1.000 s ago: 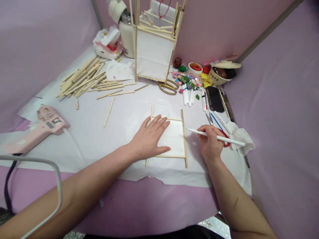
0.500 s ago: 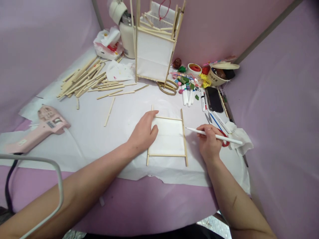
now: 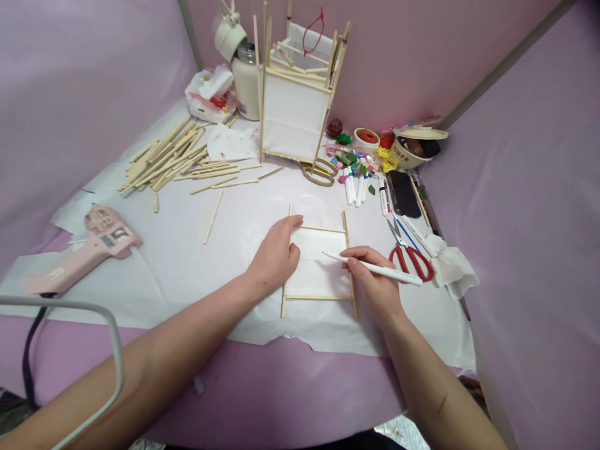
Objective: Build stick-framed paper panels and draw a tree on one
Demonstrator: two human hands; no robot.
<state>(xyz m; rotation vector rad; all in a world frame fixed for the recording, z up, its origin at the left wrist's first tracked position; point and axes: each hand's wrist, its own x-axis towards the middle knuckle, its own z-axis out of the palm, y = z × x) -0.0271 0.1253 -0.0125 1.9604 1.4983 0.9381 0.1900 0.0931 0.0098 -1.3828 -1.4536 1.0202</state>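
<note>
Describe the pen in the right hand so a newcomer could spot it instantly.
A wooden frame lies on the white paper, under the left hand. The right hand holds a slim white pen over it, unlike the loose markers farther up.

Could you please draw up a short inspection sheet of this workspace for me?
Surface: white paper over a lilac cloth.
Job's things: stick-framed white panel; white pen.
Clutter: loose sticks, glue gun, markers, red scissors, phone.
Hands: left hand rests on the panel; right hand holds the pen over it.
Cables: black cable at lower left, near the glue gun.
Surroundings: lilac walls; paper lantern at the back.
</note>
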